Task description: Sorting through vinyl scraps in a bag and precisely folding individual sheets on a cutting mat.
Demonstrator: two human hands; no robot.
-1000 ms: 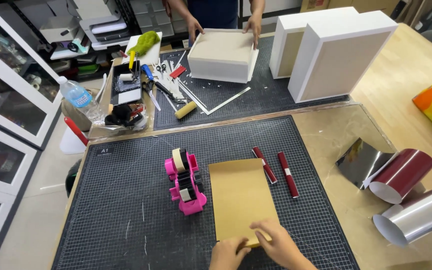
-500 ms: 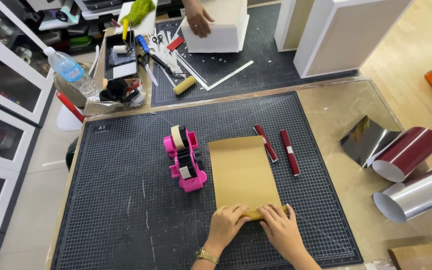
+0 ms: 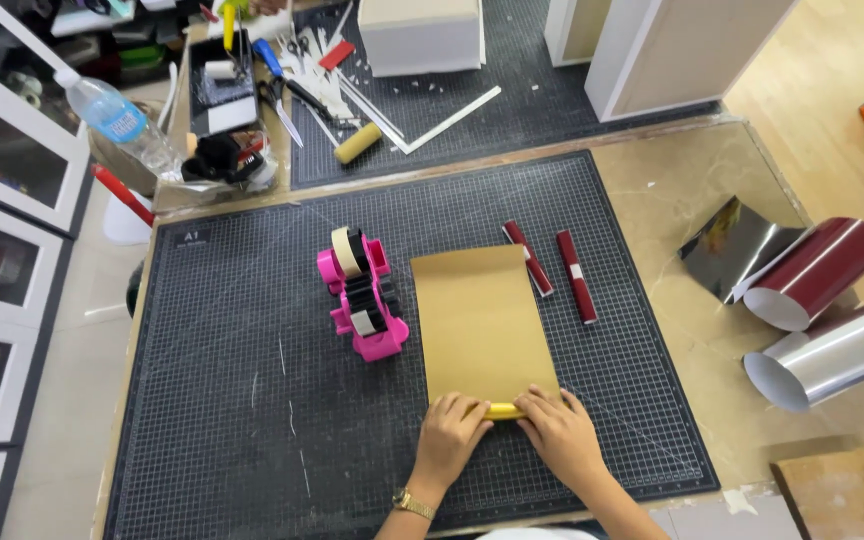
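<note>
Head view: left hand and right hand, each grip laid flat with fingers pressed on the near edge of a tan sheet and the yellow strip beneath it, on a gridded cutting mat beside a pink tape dispenser.

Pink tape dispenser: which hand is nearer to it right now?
Left. The left hand presses the near edge of the tan sheet just below and right of the pink tape dispenser; the right hand sits farther right on that edge.
</note>
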